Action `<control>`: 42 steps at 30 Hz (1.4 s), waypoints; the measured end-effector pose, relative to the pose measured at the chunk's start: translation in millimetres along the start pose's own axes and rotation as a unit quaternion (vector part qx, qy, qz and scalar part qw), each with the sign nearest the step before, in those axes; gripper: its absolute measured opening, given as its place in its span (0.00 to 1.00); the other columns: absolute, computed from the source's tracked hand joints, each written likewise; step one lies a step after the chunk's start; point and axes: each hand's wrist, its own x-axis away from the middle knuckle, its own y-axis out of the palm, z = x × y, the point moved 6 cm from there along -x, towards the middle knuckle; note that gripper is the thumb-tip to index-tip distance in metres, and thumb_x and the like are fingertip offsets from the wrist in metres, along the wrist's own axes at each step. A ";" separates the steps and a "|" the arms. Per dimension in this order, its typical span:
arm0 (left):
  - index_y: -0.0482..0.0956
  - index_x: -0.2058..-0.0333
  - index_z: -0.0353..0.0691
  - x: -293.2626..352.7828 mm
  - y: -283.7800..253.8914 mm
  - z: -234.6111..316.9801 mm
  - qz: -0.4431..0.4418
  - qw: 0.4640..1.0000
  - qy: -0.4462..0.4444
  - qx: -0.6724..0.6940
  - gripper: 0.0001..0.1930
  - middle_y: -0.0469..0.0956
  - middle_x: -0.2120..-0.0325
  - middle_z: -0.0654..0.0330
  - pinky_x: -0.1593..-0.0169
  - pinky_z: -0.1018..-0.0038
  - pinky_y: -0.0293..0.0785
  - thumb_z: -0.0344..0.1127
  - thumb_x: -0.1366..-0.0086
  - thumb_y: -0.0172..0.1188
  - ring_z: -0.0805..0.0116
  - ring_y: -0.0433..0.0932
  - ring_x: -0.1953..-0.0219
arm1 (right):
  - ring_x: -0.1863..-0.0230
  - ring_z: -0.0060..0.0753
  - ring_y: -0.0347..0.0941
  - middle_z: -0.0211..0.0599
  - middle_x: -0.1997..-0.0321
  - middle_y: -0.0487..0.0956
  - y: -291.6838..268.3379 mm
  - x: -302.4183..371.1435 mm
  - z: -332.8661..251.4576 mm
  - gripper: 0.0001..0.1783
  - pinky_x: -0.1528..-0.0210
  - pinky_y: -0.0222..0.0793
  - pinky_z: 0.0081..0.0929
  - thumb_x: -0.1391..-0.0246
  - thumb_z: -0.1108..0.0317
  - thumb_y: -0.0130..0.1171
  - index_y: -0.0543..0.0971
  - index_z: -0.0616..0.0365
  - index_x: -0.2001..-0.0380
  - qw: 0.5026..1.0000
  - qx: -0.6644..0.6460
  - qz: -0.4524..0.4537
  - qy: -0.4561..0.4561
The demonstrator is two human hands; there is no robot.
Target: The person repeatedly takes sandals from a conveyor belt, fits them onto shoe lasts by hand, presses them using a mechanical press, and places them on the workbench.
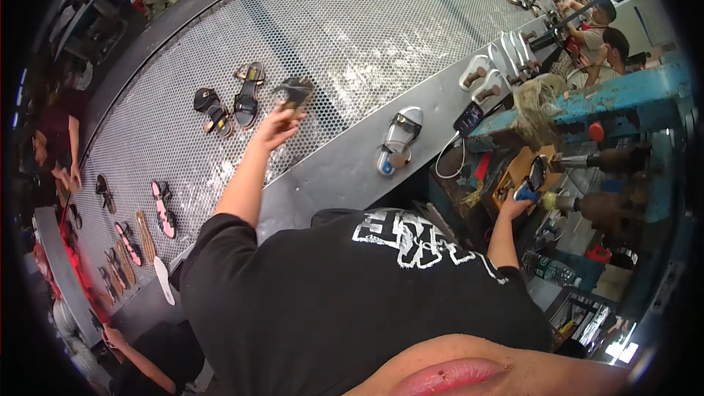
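My left hand (pixel 279 127) reaches out over the perforated metal table, its fingers closed at the lower end of a black sandal (pixel 295 91) that is smeared by motion. Two more black strapped sandals lie just left of it, the nearer one (pixel 247 99) with a gold-coloured ornament. Off to the right, my right hand (pixel 516 205) grips a blue shoe last (pixel 526 192) with a dark strap shape at its upper end. This last is held up against the blue machine, next to its yellowish end piece (pixel 551 201). On the metal ledge, a silver last (pixel 402 136) carries a black-strapped sandal.
Several pale lasts (pixel 484 77) line the ledge at upper right, beside a phone (pixel 468 119) with a white cable. The blue machine frame (pixel 587 103) stands at right. Pink-strapped sandals (pixel 163 209) and insoles lie at left. Other people work at the far left and upper right.
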 end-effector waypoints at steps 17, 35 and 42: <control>0.70 0.52 0.34 8.3 347.8 -153.2 -0.303 0.922 -0.236 -0.045 0.19 0.74 0.53 0.51 0.46 0.59 0.70 0.26 0.43 0.57 0.54 0.76 0.53 | 0.48 0.26 0.64 0.39 0.45 0.68 -75.8 210.1 -190.0 0.31 0.44 0.58 0.27 0.61 0.79 0.62 0.64 0.59 0.51 0.836 -0.474 -0.274 -0.042; 0.58 0.41 0.40 76.4 438.7 -292.8 -0.481 0.749 -0.214 -0.402 0.24 0.74 0.61 0.58 0.64 0.75 0.74 0.46 0.30 0.46 0.68 0.78 0.67 | 0.53 0.40 0.71 0.43 0.55 0.72 -132.9 165.7 -86.1 0.34 0.49 0.65 0.34 0.66 0.67 0.72 0.67 0.58 0.53 0.934 -0.320 -0.145 -0.062; 0.61 0.41 0.38 59.8 418.6 -258.5 -0.445 0.784 -0.091 -0.423 0.26 0.76 0.68 0.60 0.65 0.79 0.72 0.34 0.36 0.57 0.76 0.75 0.70 | 0.60 0.54 0.72 0.52 0.62 0.74 -39.5 56.3 -20.0 0.32 0.57 0.68 0.42 0.65 0.59 0.72 0.68 0.65 0.60 0.997 -0.046 0.011 -0.064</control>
